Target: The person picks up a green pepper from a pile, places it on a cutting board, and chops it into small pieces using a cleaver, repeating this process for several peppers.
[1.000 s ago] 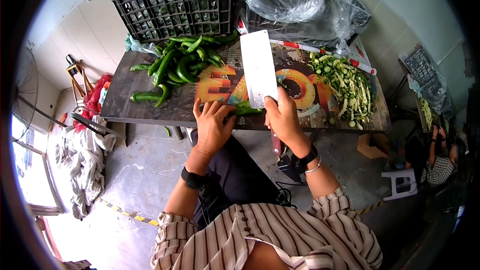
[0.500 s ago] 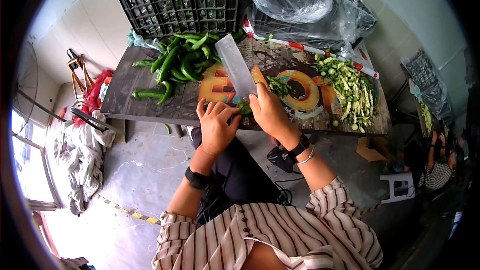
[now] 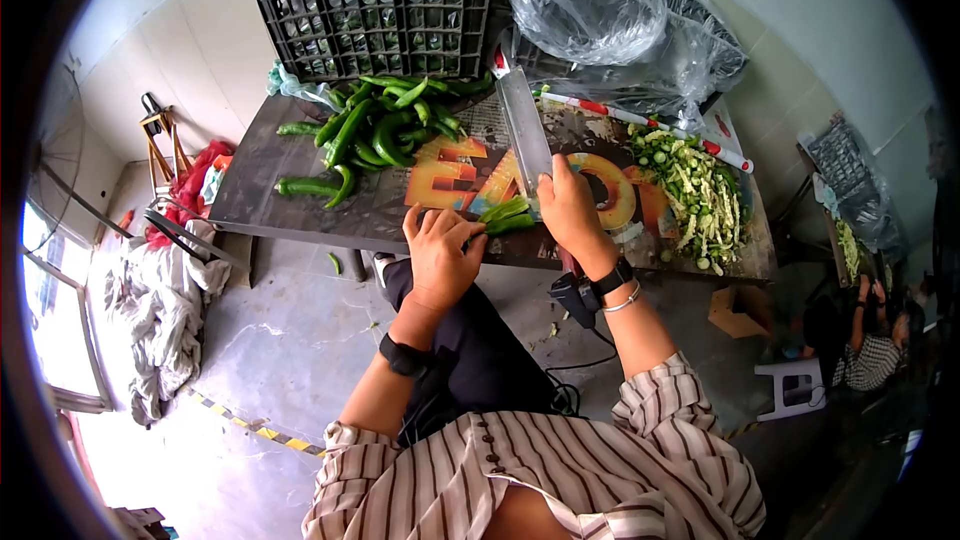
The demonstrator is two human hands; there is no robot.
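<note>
My right hand (image 3: 575, 208) is closed round the handle of a cleaver (image 3: 524, 123), whose broad blade points up and away over the table. Just left of it, a green pepper (image 3: 508, 215), split lengthwise into pieces, lies at the table's near edge. The curled fingers of my left hand (image 3: 444, 256) grip the pepper's left end. Whole green peppers (image 3: 372, 130) are heaped at the back left. To the right of the cleaver sits a pile of cut pepper pieces (image 3: 695, 195), green with pale insides.
A black plastic crate (image 3: 375, 20) stands behind the whole peppers. Clear plastic sheeting (image 3: 590, 15) covers the back, with a red-and-white strip (image 3: 625, 115) before it. On the floor are crumpled cloth (image 3: 160, 310), a cardboard box (image 3: 740, 310) and a white stool (image 3: 790, 388). Another person (image 3: 868, 360) is at far right.
The cleaver has swung up and right, away from my left hand. The pepper beside my left fingers now shows as separate long pieces. Cut bits seen earlier right of the blade no longer show there.
</note>
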